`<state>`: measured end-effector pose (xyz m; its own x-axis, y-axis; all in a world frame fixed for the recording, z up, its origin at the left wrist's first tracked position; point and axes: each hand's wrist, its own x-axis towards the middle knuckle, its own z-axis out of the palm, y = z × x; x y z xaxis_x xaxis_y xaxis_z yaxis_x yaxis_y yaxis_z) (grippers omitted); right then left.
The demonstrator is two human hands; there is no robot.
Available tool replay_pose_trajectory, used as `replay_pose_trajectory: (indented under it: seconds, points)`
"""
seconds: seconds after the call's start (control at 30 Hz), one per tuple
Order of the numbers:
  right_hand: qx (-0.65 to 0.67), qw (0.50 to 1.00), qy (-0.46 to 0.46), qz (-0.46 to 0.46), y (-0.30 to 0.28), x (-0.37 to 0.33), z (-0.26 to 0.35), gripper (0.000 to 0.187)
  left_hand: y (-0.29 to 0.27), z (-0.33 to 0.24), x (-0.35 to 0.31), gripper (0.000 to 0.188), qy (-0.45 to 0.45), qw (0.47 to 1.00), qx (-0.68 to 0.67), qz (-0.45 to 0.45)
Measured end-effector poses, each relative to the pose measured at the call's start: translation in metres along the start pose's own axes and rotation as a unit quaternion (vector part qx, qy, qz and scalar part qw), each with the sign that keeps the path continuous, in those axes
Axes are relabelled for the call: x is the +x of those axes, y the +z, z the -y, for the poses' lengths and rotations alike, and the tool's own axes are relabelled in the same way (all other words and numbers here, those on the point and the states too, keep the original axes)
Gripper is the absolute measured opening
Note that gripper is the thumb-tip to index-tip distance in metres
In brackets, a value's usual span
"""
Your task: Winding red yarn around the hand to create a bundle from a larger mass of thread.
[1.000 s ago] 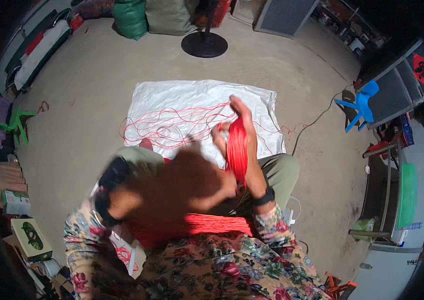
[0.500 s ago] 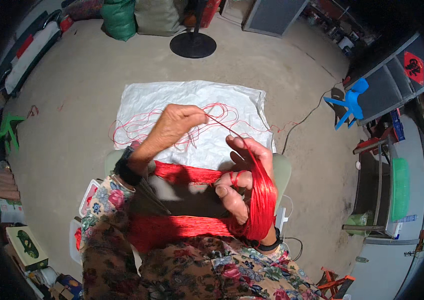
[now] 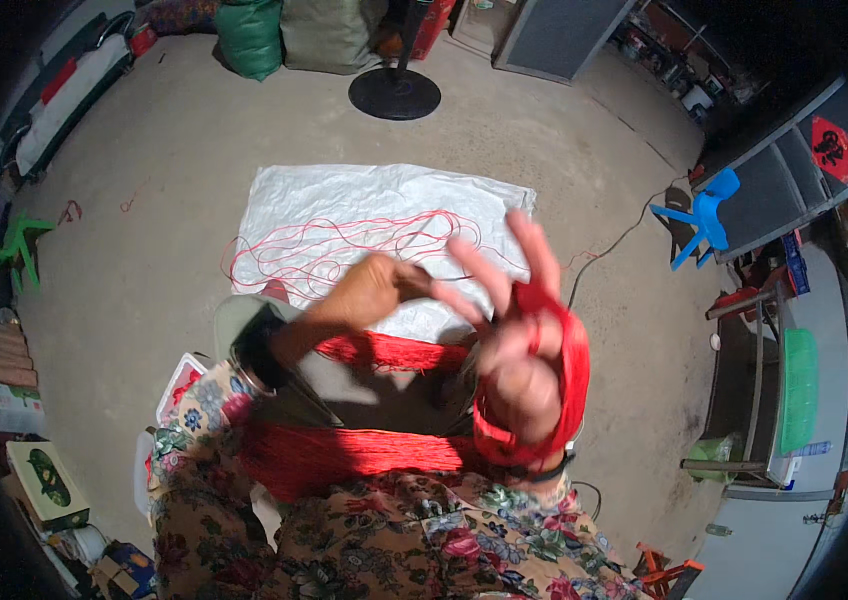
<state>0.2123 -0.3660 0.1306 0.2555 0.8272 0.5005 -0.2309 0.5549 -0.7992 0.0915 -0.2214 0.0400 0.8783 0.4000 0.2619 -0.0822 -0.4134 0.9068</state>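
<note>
My right hand (image 3: 519, 370) carries a thick skein of red cord (image 3: 574, 375) looped around its palm and back. Two of its fingers stretch upward, others are folded with a strand around one; motion blurs them. Close on its left, my left hand (image 3: 369, 290) is closed in a pinch at those fingers. The strand in the pinch is too blurred to follow. Across my lap lies a wide band of red cord (image 3: 354, 458), and another band (image 3: 389, 352) spans between my knees. Loose red cord (image 3: 344, 235) trails in tangled loops over a white sheet (image 3: 294, 185) on the floor.
A black round stand base (image 3: 394, 95) and a green sack (image 3: 249, 40) are at the back. A blue stool (image 3: 709, 218) stands right, a green stool (image 3: 16, 250) left. A dark cable (image 3: 609, 240) runs along the floor. White containers (image 3: 179, 385) sit by my left side.
My right hand has moved slightly right and raised its fingers. My left hand has come down toward it, and the taut strand between them no longer shows. The view has shifted a little.
</note>
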Motion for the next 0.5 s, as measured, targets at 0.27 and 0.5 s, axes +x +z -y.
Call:
replay_pose_trajectory:
  seconds: [0.27,0.5]
  points:
    - [-0.459,0.870,-0.139,-0.118,-0.058,0.057,-0.106,0.067,0.065,-0.104,-0.026,0.006,0.007,0.962,0.035,0.271]
    - [-0.436,0.899,-0.007,0.051,-0.008,-0.006,-0.030,0.072,-0.070,-0.112,0.016,0.013,0.149,0.941,0.302,0.036]
